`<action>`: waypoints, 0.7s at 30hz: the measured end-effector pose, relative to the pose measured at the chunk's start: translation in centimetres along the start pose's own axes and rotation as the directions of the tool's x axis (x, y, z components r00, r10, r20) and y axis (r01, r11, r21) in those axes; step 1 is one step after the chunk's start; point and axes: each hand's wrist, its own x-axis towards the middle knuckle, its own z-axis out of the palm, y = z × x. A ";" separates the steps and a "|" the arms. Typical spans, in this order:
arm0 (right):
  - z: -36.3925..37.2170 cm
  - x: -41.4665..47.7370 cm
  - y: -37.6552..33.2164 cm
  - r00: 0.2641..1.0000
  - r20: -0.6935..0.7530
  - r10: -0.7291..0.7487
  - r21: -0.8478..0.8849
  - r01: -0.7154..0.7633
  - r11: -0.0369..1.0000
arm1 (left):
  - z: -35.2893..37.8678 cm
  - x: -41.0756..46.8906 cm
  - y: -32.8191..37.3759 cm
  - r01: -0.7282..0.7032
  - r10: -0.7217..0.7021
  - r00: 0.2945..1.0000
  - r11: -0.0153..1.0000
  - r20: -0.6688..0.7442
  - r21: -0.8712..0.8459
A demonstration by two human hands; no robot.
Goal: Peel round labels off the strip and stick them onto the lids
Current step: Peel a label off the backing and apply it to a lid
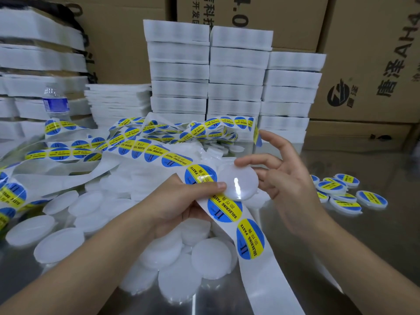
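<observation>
Beside left hand [181, 201] fingers pinching the white paper strip [270, 283], right hand [288, 185] grips a translucent round plastic lid [238, 185]; next probably peeling a blue-yellow round label [200, 176].

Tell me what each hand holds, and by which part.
The left hand pinches the label strip between two labels. The right hand holds a blank lid by its rim.

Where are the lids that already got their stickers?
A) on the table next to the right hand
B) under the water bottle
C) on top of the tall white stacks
A: the stickered lids lie clustered on the table just right of the right hand, which holds a blank lid.
</observation>
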 end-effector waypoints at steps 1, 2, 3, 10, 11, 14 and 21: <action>-0.1 0.0 0.1 1.000 0.002 0.004 -0.001 -0.004 1.000 | 0.0 0.0 0.0 -0.007 0.007 1.000 1.000 -0.001 0.011; -0.1 0.1 0.1 1.000 0.001 0.006 -0.007 -0.006 1.000 | 0.0 0.0 0.0 -0.014 0.014 1.000 1.000 -0.006 0.021; -0.2 0.0 0.1 1.000 -0.004 0.006 -0.025 -0.006 1.000 | 0.0 0.1 0.0 -0.020 0.020 1.000 0.999 -0.017 0.029; -0.1 0.2 0.1 0.985 -0.144 -0.091 -0.133 0.072 0.988 | -0.1 0.3 -0.2 -0.029 0.033 0.992 0.999 -0.124 0.036; -0.1 0.3 -0.1 0.984 -0.164 -0.074 -0.110 0.056 0.992 | -0.1 0.4 -0.2 -0.032 0.036 0.988 0.999 -0.153 0.028; -0.3 0.4 -0.7 0.985 -0.167 0.033 0.001 -0.034 0.999 | -0.1 0.6 -0.1 -0.029 0.031 0.972 1.000 -0.233 0.012; -0.3 0.5 -0.5 0.970 -0.080 0.230 0.013 -0.230 0.973 | 0.0 0.5 0.0 -0.036 0.034 0.958 0.999 -0.285 0.000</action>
